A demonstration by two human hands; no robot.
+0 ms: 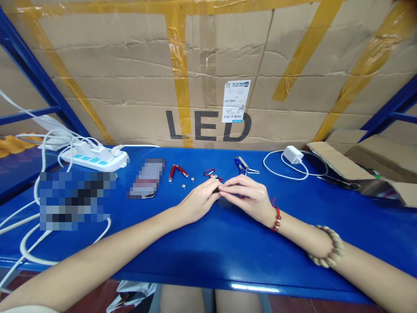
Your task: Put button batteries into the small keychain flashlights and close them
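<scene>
My left hand [199, 201] and my right hand [248, 194] meet fingertip to fingertip over the blue table [208, 243]. Both are pinched on a small dark object [217, 189] between them, mostly hidden by the fingers. A red carabiner clip with a silver piece [212, 174] lies just beyond the fingertips. Two red tube parts [177, 171] and two small round button cells [188, 182] lie to the left of it. A blue keychain flashlight [241, 164] with a ring lies behind my right hand.
A blurred phone [146, 179] lies left of the red parts. A white power strip [97, 158] with plugs and cables sits at the far left. A white charger [292, 154] with its looped cable is at the right, beside an open cardboard box [368, 167]. A large cardboard sheet marked LED [208, 78] stands behind.
</scene>
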